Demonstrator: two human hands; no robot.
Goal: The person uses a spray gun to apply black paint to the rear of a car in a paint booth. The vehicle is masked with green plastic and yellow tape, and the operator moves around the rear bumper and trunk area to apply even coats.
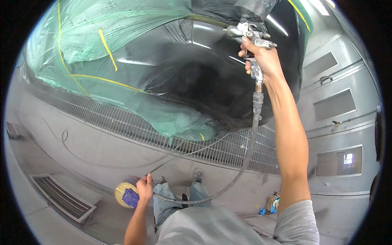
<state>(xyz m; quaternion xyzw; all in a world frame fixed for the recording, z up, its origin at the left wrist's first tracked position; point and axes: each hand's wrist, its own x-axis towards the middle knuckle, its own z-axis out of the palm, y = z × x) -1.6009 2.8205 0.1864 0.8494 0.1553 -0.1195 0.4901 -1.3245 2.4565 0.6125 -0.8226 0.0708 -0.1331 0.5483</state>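
My right hand [263, 59] is raised high and grips the handle of a metal spray gun [250, 33], its nozzle pointing left at a glossy black car panel [196, 77]. A grey air hose [255, 122] drops from the gun's base and loops down toward my left hand [144, 187]. That hand is low at my side, closed on the hose together with a purple cloth [131, 198]. Green masking film [122, 24] edged with yellow tape covers the car around the black area.
A metal floor grate [122, 122] runs under the car. A yellow-rimmed can [122, 188] stands on the grey floor by my left hand. Grey booth wall panels with windows [339, 161] stand at right. Small items [271, 203] lie on the floor near the wall.
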